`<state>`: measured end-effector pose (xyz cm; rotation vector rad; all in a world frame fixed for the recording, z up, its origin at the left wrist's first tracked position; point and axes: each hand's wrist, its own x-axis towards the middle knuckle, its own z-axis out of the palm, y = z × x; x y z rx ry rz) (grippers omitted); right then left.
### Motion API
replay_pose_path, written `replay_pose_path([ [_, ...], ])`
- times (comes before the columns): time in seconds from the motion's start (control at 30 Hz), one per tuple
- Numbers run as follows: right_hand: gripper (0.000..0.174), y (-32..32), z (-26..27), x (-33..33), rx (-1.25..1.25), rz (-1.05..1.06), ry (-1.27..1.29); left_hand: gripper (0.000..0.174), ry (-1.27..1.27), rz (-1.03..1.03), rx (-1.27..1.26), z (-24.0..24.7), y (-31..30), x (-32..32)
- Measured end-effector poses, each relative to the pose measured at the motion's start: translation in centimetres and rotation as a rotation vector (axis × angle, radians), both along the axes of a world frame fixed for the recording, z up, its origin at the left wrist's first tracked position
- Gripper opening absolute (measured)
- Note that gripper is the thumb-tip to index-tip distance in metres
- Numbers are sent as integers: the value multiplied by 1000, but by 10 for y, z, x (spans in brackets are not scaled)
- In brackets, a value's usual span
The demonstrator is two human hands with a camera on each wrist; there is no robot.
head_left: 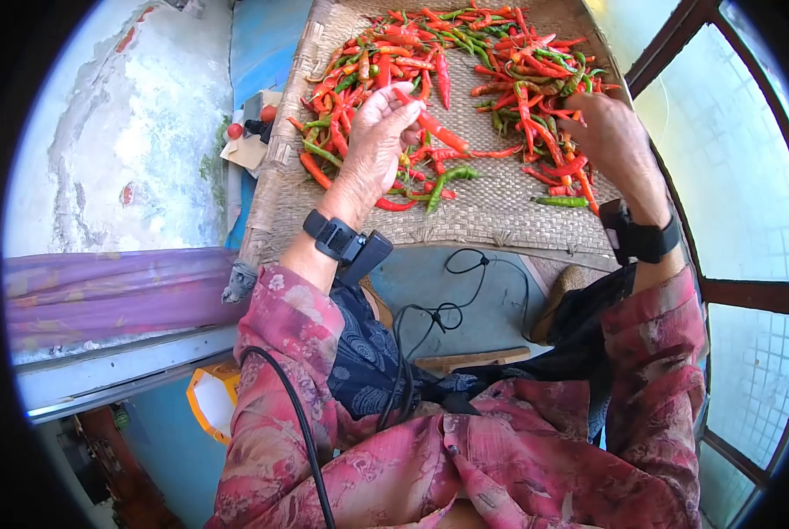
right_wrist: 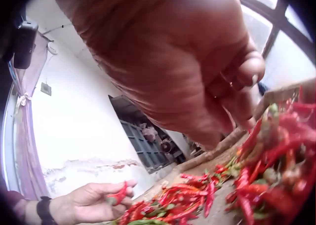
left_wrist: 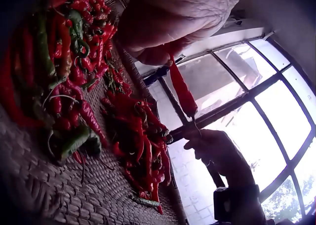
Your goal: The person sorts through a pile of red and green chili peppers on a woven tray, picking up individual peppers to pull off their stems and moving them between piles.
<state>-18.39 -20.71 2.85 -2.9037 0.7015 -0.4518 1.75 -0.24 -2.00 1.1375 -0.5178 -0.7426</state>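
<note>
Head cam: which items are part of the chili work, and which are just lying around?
In use:
- left hand pinching a red chili
- right hand over the chili pile
- woven mat under the pile

Lying about:
- purple cloth
- black cable
- clutter left of the mat
- yellow-edged item

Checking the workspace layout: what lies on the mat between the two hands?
In the head view, loose red and green chillies lie on the woven mat between the left hand and right hand.

Left grip [head_left: 378,132] raised, pinched — right grip [head_left: 610,132] curled, palm down.
</note>
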Motion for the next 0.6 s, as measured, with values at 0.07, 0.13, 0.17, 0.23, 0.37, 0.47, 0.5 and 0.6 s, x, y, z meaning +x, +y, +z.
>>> replay_pose_path([
  [0.07,22,22,-10,17,361,138,-92,24,-11,-54,-12,-1,-3,-8],
  [0.13,24,50,-23,27,456,330,-244,22,-65,-182,65,-3,-6,-16],
  [0.17,24,61,-27,32,418,365,-224,21,-76,-205,64,-3,-6,-23],
  [0.23,23,66,-34,35,384,399,-204,21,-31,-236,53,-4,-8,-29],
  [0.37,16,46,-19,30,173,198,-5,25,-581,-163,297,-13,-4,-17],
  [0.47,15,13,-8,17,-31,-23,122,29,-1230,-111,528,-36,-3,-9],
  [0.5,15,3,-3,10,-63,-51,169,28,-1366,-94,613,-38,-2,-13],
  [0.6,13,-15,5,-6,-171,-177,230,25,-1549,-93,687,-46,-1,-14],
])
